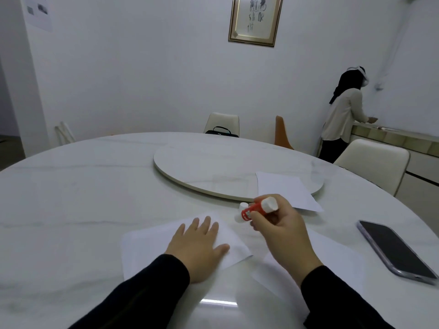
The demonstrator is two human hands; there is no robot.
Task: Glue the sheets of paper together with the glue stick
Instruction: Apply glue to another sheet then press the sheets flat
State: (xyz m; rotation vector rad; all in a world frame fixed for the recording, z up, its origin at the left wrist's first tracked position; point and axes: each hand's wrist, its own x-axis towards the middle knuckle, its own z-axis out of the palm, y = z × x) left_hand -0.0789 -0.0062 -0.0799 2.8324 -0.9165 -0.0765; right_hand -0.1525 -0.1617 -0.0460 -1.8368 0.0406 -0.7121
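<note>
A round white marble-look table fills the view, with a raised turntable at its middle. The left hand lies flat on a sheet near the table's front edge, fingers spread, palm down. The right hand hovers just right of it, fingers curled around a red glue stick, whose white lower end points down toward the table beside the sheet's far corner. A second sheet lies under the right forearm. A third sheet rests partly on the turntable's near rim. A dark phone lies face up at the right. Beyond the table stand pale chairs and a white wall with a framed calligraphy. Another person stands at a counter at the right.
</note>
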